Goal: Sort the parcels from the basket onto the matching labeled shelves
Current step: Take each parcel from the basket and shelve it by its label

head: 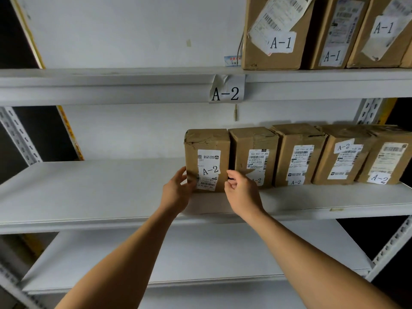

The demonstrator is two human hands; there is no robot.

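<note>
A brown cardboard parcel [207, 141] with an "A-2" sticker stands upright on the middle shelf [89, 188], at the left end of a row. The shelf beam above carries an "A-2" label [226, 92]. My left hand [178, 188] touches the parcel's lower left side with fairly straight fingers. My right hand [242, 190] hovers at the parcel's lower right corner, in front of the gap to the neighbouring box. Its fingers are loosely curled and hold nothing. No basket is in view.
Several more A-2 parcels [298, 152] stand in a row to the right on the same shelf. Parcels marked A-1 [278, 32] fill the right of the top shelf. A lower shelf [178, 253] lies under my arms. Perforated metal uprights [392, 246] frame the rack.
</note>
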